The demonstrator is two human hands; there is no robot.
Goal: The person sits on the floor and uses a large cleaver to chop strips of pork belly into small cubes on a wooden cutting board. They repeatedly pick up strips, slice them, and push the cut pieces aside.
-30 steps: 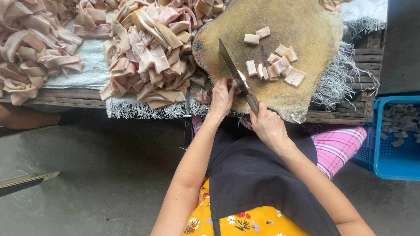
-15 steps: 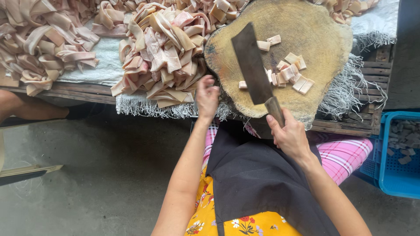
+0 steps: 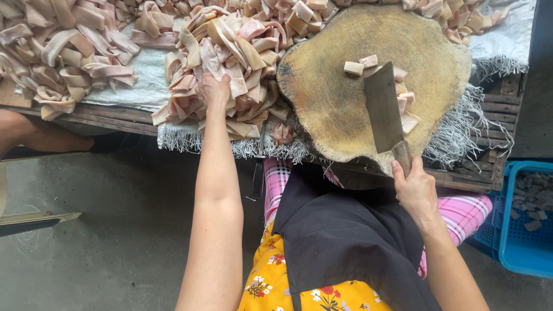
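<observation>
Left hand (image 3: 212, 92): lying on the pale meat strips (image 3: 230, 63), grasping them.
Right hand (image 3: 416, 190): clenching the cleaver (image 3: 383, 109), its blade lying beside cut pieces (image 3: 403, 92) on the chopping block (image 3: 328, 86).

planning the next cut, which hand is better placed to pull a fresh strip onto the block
Left. The left hand already rests on the pile of pale strips beside the wooden block, while the right hand is occupied gripping the cleaver.

A blue crate (image 3: 527, 230) of what may be grey chunks sits beside wooden slats (image 3: 498, 109).
</observation>
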